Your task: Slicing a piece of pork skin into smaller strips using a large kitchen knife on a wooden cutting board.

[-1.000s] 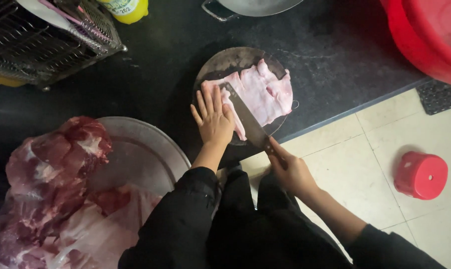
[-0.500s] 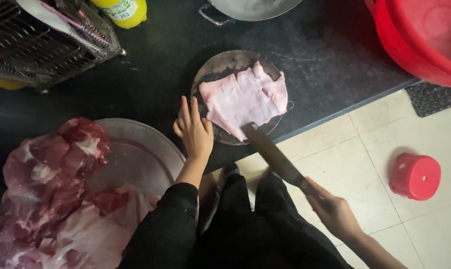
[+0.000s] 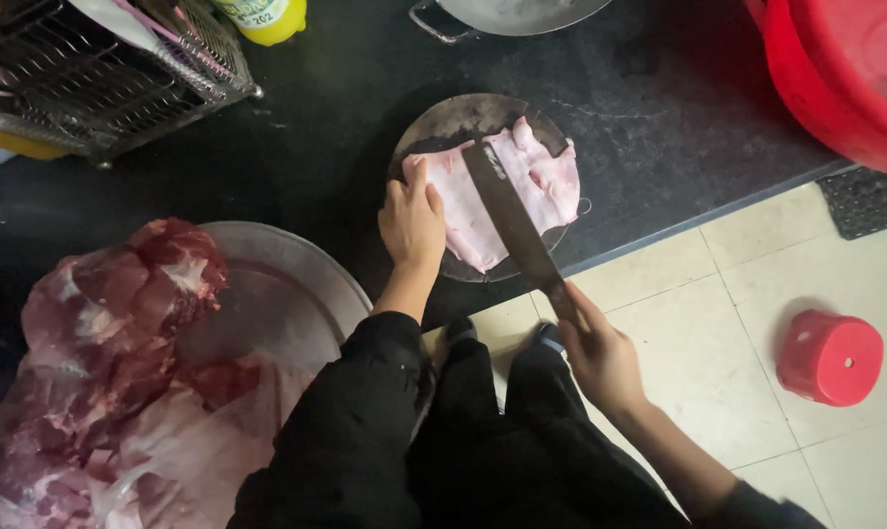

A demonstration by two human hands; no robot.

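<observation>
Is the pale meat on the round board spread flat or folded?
Spread flat. The meat lies as one sheet across the board, under the knife and left hand.

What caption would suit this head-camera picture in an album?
Left hand steadies pale meat on a round board; right hand lays a cleaver across it.
</observation>
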